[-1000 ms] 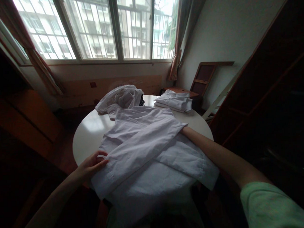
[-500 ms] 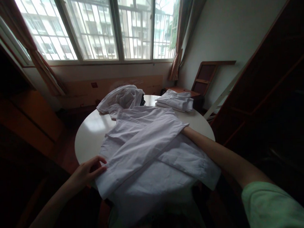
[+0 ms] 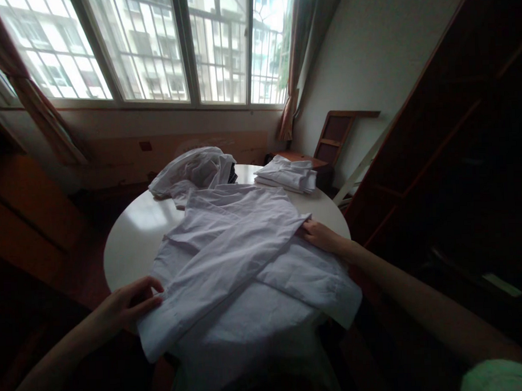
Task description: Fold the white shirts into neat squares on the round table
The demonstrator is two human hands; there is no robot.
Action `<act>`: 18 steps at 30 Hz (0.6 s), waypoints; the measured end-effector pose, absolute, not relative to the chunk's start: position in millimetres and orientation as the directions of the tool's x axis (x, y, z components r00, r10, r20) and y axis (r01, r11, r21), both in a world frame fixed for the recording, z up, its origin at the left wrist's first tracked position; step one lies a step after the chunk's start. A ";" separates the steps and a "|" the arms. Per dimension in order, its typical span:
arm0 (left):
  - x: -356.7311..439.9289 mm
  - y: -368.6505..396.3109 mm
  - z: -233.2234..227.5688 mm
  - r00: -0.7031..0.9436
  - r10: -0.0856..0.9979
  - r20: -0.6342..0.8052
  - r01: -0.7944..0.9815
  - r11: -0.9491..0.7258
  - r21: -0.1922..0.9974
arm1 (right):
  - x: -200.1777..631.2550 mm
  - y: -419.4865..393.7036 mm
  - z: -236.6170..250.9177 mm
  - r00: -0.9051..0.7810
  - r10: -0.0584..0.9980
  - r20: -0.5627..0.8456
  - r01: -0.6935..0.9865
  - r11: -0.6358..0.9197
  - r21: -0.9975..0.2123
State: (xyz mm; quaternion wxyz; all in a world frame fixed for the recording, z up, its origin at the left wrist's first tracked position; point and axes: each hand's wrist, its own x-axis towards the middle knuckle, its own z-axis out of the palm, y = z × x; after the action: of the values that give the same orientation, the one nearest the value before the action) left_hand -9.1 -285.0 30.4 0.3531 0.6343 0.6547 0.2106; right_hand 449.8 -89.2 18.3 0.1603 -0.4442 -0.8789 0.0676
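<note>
A white long-sleeved shirt (image 3: 228, 248) lies spread over the round white table (image 3: 121, 251), its sleeves folded across the body and its lower part hanging over the near edge. My left hand (image 3: 138, 299) has its thumb and fingers curled on the cuff end of one sleeve, at the shirt's left side. On the right, my right hand (image 3: 320, 234) grips the folded edge of the shirt; its fingertips are partly hidden by the cloth.
Behind the shirt sits a crumpled clear plastic bag (image 3: 191, 172) with something dark in it. A stack of folded white clothes (image 3: 286, 174) lies at the table's back right. A wooden chair (image 3: 336, 136) stands by the wall, below the barred window (image 3: 153, 51).
My right hand has drawn back from under the fold, so its fingers now show at the edge. My left hand stays at the cuff. The view has shifted slightly right.
</note>
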 end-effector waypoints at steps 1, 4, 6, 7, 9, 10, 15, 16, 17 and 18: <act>-10.0 -284.4 30.0 0.056 0.979 -0.196 0.682 0.106 0.723 | 457.8 -92.1 20.8 -0.487 0.837 0.249 0.797 0.543 -0.265; -12.6 -283.2 28.3 0.068 0.977 -0.201 0.681 0.102 0.725 | 474.4 -91.1 27.3 -0.235 0.881 0.411 0.879 0.373 -0.297; -13.9 -283.2 27.2 0.071 0.975 -0.212 0.682 0.107 0.724 | 477.4 -84.0 28.6 -0.145 0.869 0.472 0.884 0.328 -0.333; -14.4 -283.4 26.7 0.067 0.974 -0.215 0.683 0.113 0.722 | 476.7 -79.9 28.5 -0.139 0.869 0.475 0.876 0.332 -0.350; -15.3 -284.3 25.5 0.056 0.974 -0.219 0.683 0.123 0.720 | 473.2 -72.2 27.4 -0.157 0.886 0.436 0.869 0.334 -0.366; -15.8 -284.7 24.8 0.048 0.975 -0.219 0.680 0.128 0.722 | 471.4 -69.2 26.9 -0.176 0.895 0.410 0.874 0.333 -0.353; -19.4 -284.3 20.9 0.039 0.969 -0.243 0.655 0.159 0.739 | 474.8 -61.8 24.5 -0.282 0.875 0.393 0.881 0.399 -0.256; -20.1 -283.9 20.8 0.037 0.968 -0.247 0.655 0.163 0.738 | 477.3 -61.5 23.2 -0.307 0.863 0.401 0.872 0.424 -0.245; -20.7 -283.6 21.1 0.033 0.969 -0.246 0.656 0.165 0.736 | 479.7 -61.7 21.8 -0.336 0.848 0.410 0.862 0.452 -0.229; -21.1 -283.6 22.1 0.029 0.970 -0.240 0.662 0.161 0.732 | 481.8 -62.0 20.2 -0.370 0.828 0.421 0.851 0.484 -0.204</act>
State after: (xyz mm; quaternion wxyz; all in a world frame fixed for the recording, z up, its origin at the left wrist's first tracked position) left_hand -21.1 -283.6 22.1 0.3720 0.6134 0.6651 0.2074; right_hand 481.8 -62.0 20.2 0.2399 -0.5073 -0.8274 -0.0238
